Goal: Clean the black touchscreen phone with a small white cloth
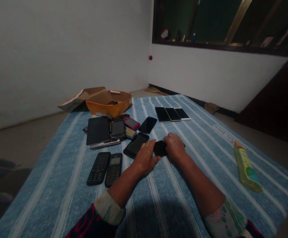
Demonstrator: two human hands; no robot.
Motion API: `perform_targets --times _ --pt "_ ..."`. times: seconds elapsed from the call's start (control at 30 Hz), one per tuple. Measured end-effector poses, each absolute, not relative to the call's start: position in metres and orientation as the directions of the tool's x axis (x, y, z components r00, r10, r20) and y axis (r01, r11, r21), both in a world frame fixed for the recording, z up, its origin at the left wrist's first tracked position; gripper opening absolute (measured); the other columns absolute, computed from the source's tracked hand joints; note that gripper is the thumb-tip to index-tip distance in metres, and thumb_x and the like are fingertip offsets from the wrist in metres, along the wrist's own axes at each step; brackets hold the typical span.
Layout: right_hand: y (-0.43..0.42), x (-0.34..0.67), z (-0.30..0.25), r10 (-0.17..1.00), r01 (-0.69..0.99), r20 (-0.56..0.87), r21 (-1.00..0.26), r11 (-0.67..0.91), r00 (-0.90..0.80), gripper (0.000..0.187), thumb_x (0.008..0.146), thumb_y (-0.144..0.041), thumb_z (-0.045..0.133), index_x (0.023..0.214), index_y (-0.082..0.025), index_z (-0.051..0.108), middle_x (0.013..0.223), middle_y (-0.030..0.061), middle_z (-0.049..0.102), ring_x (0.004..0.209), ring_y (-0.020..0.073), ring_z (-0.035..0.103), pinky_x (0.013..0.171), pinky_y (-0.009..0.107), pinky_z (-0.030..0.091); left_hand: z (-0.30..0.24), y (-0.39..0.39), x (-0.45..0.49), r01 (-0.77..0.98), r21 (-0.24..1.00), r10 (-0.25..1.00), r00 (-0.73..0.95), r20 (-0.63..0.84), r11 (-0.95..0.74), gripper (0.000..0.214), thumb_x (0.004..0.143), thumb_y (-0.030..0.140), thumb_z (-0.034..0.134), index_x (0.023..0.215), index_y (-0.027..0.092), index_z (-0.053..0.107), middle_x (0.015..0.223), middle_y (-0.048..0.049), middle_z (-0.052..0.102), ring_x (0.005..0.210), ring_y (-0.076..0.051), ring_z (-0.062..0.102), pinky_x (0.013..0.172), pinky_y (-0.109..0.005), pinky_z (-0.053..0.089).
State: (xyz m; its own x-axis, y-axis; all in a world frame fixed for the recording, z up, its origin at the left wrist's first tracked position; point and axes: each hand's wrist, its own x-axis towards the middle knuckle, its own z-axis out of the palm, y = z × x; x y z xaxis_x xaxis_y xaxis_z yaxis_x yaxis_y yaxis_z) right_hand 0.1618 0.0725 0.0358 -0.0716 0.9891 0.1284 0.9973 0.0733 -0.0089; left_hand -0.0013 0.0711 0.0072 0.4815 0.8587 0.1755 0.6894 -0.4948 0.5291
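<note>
A black smartphone (159, 148) lies between my two hands on the striped cloth. My right hand (175, 146) curls over its right part, fingers bent around it and hiding that end. My left hand (145, 157) rests flat at its left side with fingers stretched out and thumb apart, close to the phone's edge. Partly under the left fingertips, or just beside them, is another dark smartphone (135, 145). Farther back lies a black smartphone with rounded corners (148, 125). Two keypad phones, one larger (98, 168) and one smaller (113, 170), lie side by side near my left forearm.
Behind on the left are a black tablet-like slab (98, 131), a dark phone (118, 128), a pink phone (132, 123) and an orange open box (109, 107). Three smartphones (173, 114) form a row at the back. A yellow-green bottle (248, 168) lies at right.
</note>
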Motion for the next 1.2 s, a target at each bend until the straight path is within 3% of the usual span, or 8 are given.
perform_targets --times 0.07,0.13,0.3,0.37,0.63,0.77,1.0,1.2 --pt "0.07 0.157 0.035 0.973 0.982 0.139 -0.019 0.187 -0.183 0.025 0.088 -0.01 0.046 0.096 -0.016 0.069 0.102 0.0105 0.062 0.1 0.0218 0.053 0.083 0.029 0.039 0.007 0.071 -0.001 0.683 0.536 0.857 0.484 0.178 -0.497 0.065 0.08 0.025 0.062 0.138 0.016 0.035 0.135 -0.0136 0.051 0.125 -0.031 0.046 0.104 -0.049 0.04" --pt "0.07 0.161 0.034 0.973 0.982 0.146 -0.028 0.185 -0.179 0.026 0.088 -0.009 0.045 0.096 -0.017 0.069 0.102 0.0103 0.062 0.099 0.0217 0.052 0.083 0.029 0.039 0.009 0.07 -0.001 0.677 0.543 0.855 0.488 0.175 -0.497 0.065 0.08 0.025 0.061 0.139 0.015 0.035 0.135 -0.0138 0.05 0.124 -0.031 0.046 0.104 -0.049 0.04" --pt "0.082 0.191 0.03 0.98 0.991 0.143 -0.041 -0.131 0.136 0.03 0.085 -0.005 0.044 0.098 -0.015 0.07 0.104 0.0126 0.06 0.098 0.0233 0.053 0.076 0.029 0.039 0.01 0.069 -0.001 0.681 0.553 0.861 0.485 0.152 -0.481 0.065 0.08 0.025 0.061 0.139 0.017 0.035 0.136 -0.013 0.05 0.125 -0.031 0.045 0.105 -0.049 0.039" --pt "0.084 0.192 0.028 0.975 0.987 0.156 -0.044 -0.156 0.161 0.032 0.086 -0.006 0.042 0.099 -0.015 0.07 0.105 0.0131 0.06 0.099 0.0238 0.052 0.075 0.029 0.038 0.009 0.069 -0.001 0.682 0.551 0.863 0.48 0.158 -0.481 0.065 0.08 0.025 0.061 0.139 0.017 0.035 0.137 -0.0131 0.049 0.127 -0.031 0.044 0.106 -0.048 0.038" --pt "0.066 0.149 0.03 0.954 0.959 0.155 -0.09 0.271 -0.255 0.025 0.091 -0.014 0.046 0.102 -0.018 0.068 0.101 0.0079 0.06 0.097 0.0197 0.049 0.081 0.028 0.037 0.006 0.07 -0.001 0.675 0.546 0.856 0.484 0.181 -0.497 0.065 0.079 0.022 0.063 0.137 0.013 0.036 0.133 -0.0147 0.052 0.121 -0.031 0.048 0.104 -0.048 0.04" --pt "0.061 0.149 0.033 0.96 0.962 0.161 -0.115 0.247 -0.228 0.026 0.092 -0.014 0.046 0.102 -0.017 0.069 0.1 0.0087 0.06 0.095 0.0198 0.049 0.081 0.029 0.036 0.005 0.07 -0.001 0.669 0.556 0.86 0.471 0.198 -0.494 0.068 0.078 0.022 0.064 0.139 0.016 0.034 0.136 -0.0136 0.049 0.125 -0.031 0.047 0.107 -0.049 0.038" --pt "0.045 0.144 0.039 0.913 0.906 0.099 -0.117 0.406 -0.396 0.02 0.089 -0.014 0.05 0.092 -0.017 0.07 0.098 0.0077 0.061 0.093 0.0194 0.051 0.078 0.028 0.037 0.006 0.069 0.0 0.687 0.549 0.868 0.467 0.167 -0.476 0.069 0.077 0.017 0.059 0.14 0.012 0.032 0.136 -0.0151 0.05 0.126 -0.03 0.046 0.109 -0.046 0.036" --pt "0.056 0.135 0.038 0.931 0.935 0.164 -0.093 0.343 -0.325 0.026 0.094 -0.017 0.044 0.108 -0.015 0.067 0.101 0.0096 0.062 0.095 0.0208 0.051 0.081 0.029 0.039 0.003 0.072 -0.001 0.673 0.554 0.864 0.458 0.208 -0.49 0.071 0.078 0.019 0.061 0.141 0.018 0.03 0.138 -0.0129 0.049 0.126 -0.03 0.047 0.107 -0.049 0.037"
